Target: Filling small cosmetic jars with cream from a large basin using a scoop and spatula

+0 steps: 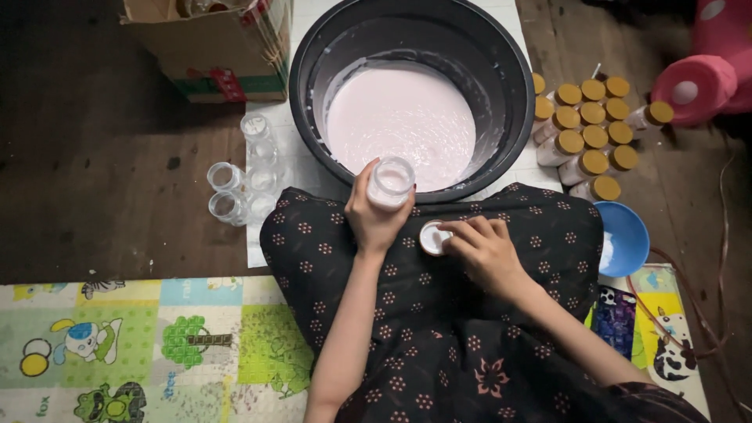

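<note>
My left hand (374, 215) holds a small clear bottle (391, 182) filled with pale pink liquid, just over the near rim of a big black basin (517, 86). That basin holds more of the pink liquid (401, 117). My right hand (487, 249) rests on my lap and grips a round cap (432, 237), its white inside facing up, close beside the bottle. A dark flowered cloth (439, 313) covers my lap.
Several empty clear bottles (243, 176) stand left of the basin. Several filled bottles with gold caps (587, 137) stand at the right, near a blue bowl (627, 235). A cardboard box (215, 47) sits at the back left. A patterned play mat (133, 345) lies under me.
</note>
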